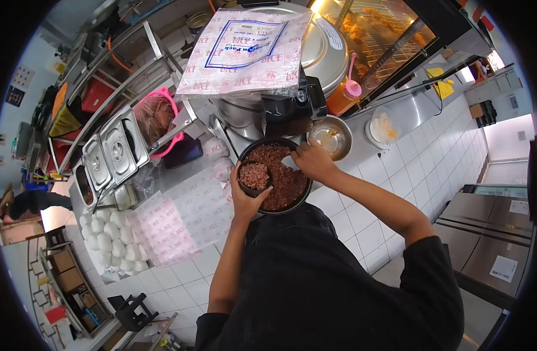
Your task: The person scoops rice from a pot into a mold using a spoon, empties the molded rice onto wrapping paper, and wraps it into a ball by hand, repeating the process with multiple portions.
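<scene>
My left hand [245, 202] is wrapped round a small dark bowl [251, 192] filled with reddish-brown rice [255, 174]. It holds the bowl over the left side of a large round black pot [283, 211]. More of the same rice [278, 196] lies in the pot. My right hand [315, 162] is closed at the pot's right edge, gripping a white rice paddle [289, 163] whose blade touches the rice. The fingers cover the paddle's handle.
Printed wrapping sheets [204, 202] and several white rounded mounds [107, 240] lie on the left. Lidded steel trays [117, 149] stand beyond them. A metal bowl [341, 153] is right of the pot. Behind stand a printed paper pack [245, 76] and a glass food warmer [379, 41].
</scene>
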Motion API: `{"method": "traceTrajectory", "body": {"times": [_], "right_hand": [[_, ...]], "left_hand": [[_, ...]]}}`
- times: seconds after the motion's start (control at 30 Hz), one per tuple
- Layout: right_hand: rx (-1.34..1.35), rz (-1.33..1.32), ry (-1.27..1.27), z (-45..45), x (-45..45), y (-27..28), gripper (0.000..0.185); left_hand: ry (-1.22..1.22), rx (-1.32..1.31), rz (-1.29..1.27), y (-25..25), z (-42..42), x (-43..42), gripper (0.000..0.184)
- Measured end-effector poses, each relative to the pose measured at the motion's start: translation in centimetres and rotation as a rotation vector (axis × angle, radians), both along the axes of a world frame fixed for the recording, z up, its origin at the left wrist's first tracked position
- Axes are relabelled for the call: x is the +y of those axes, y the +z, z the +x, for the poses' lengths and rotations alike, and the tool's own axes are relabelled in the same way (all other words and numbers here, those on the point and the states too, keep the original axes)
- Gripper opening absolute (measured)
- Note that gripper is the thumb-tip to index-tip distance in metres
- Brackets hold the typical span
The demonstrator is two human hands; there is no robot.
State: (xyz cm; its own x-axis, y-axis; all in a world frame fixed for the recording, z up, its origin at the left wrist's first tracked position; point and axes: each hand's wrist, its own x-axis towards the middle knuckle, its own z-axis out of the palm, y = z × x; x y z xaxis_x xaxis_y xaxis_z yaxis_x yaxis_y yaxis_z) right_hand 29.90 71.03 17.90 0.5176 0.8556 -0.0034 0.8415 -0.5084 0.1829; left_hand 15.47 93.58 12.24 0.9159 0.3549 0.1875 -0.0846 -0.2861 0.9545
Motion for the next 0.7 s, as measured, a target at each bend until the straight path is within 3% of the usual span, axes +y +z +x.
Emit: {"method": "traceTrajectory", "body": {"times": [0.13, 0.23, 0.5, 0.7], "right_hand": [[0.113, -0.014, 0.168, -0.3, 0.8, -0.5, 0.014], [0.150, -0.039, 0.289, -0.9, 1.5, -0.6, 0.017], [0.334, -0.050, 0.535, 1.6, 0.3, -2.4, 0.023], [0.450, -0.123, 0.534, 1.9, -0.1, -0.4, 0.019]], "left_hand": [[0.031, -0.102, -0.066, -1.2, -0.4, -0.5, 0.111], [0.069, -0.084, 0.093, -1.3, -0.5, -0.2, 0.112], [-0.070, -0.070, 0.074, 0.2, 1.0, 0.3, 0.108], [-0.085, -0.070, 0.054, 0.5, 1.1, 0.7, 0.107]]}}
